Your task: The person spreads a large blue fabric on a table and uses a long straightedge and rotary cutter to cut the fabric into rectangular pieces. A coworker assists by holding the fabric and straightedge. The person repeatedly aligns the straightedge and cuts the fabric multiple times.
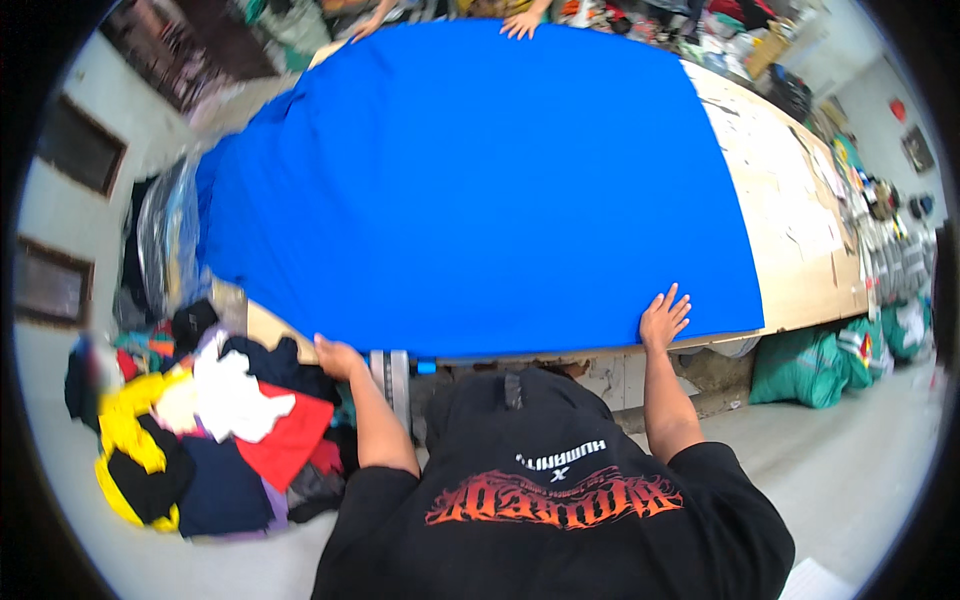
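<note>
**Blue cloth spread on the table**

A black shirt with an orange print fills the near edge. Beyond it the right hand lies flat, fingers spread, on the near hem of the blue cloth. The left hand pinches that cloth's near left corner. The cloth covers most of the wooden table. At its far edge, another person's hand presses down. Left of the cloth lies a heap of clothes.

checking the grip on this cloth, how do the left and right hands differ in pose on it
The left hand sits at the near edge of the blue cloth, fingers curled around the hem; the right hand lies flat on top, fingers spread. The left is toward the cloth's near left corner, the right near its right corner. Both touch the same near edge.
</note>
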Available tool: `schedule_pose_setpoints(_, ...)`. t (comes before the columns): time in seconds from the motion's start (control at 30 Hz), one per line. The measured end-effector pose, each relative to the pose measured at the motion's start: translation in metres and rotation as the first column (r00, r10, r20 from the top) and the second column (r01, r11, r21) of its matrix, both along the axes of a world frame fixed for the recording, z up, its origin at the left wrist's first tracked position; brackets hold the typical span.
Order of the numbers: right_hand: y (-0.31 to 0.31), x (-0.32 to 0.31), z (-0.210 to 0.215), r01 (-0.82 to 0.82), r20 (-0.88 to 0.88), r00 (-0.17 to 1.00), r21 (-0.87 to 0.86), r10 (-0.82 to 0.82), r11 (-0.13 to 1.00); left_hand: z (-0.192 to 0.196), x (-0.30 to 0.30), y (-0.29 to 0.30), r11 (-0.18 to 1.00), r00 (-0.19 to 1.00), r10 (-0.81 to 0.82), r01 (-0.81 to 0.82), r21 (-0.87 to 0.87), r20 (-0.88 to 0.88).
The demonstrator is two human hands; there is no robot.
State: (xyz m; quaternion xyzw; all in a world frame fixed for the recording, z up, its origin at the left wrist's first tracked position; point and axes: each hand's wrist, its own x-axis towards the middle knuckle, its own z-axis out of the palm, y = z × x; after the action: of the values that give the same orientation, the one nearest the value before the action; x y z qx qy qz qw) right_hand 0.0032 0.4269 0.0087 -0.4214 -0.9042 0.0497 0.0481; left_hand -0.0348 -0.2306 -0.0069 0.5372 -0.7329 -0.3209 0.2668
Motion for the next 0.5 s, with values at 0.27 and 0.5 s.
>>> schedule_pose_setpoints(0.27,0.014,0.001,-0.005,-0.09,0.089,0.992,-0.05,0.094,0.995,-0.011,0.015,-0.008,0.998,0.997,-0.022,0.026,-0.063,0.071)
schedule_pose_setpoints(0.5,0.016,0.0,0.0,-0.05,0.138,0.988,-0.097,0.063,0.994,0.009,0.028,0.0,0.997,0.992,-0.052,0.058,-0.048,0.116)
